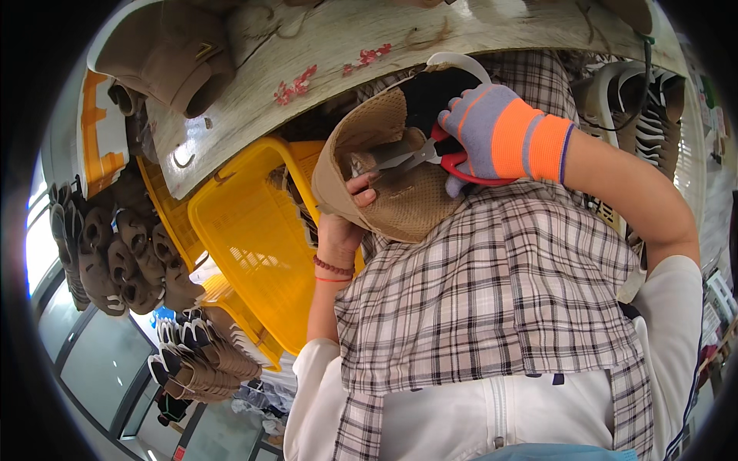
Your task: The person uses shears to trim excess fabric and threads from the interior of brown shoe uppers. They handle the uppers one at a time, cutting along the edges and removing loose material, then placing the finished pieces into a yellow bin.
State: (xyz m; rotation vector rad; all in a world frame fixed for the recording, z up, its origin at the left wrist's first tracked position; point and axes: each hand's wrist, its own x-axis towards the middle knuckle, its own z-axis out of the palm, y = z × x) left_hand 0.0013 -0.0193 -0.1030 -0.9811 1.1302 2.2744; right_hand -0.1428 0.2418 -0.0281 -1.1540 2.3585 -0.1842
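Observation:
A tan-brown shoe upper [419,203] with a mesh-like lining and a dark part sits tilted open before my chest. My left hand [339,230], bare and with a beaded bracelet and a red string at the wrist, grips it from the left; its fingertips show inside the opening. In a grey and orange glove, my right hand [492,134] holds red-handled scissors [421,155]. Their blades are apart and reach into the upper, pointing toward my left fingertips. A brown flap inside lies close to the blades; whether they touch it I cannot tell.
A pale worktable [254,115] with red flower prints curves along the top, bearing brown uppers [165,58]. Yellow plastic baskets [246,253] stand at my left. More uppers are bunched [123,261] and stacked [204,361] farther left; another stack [646,115] is at the right.

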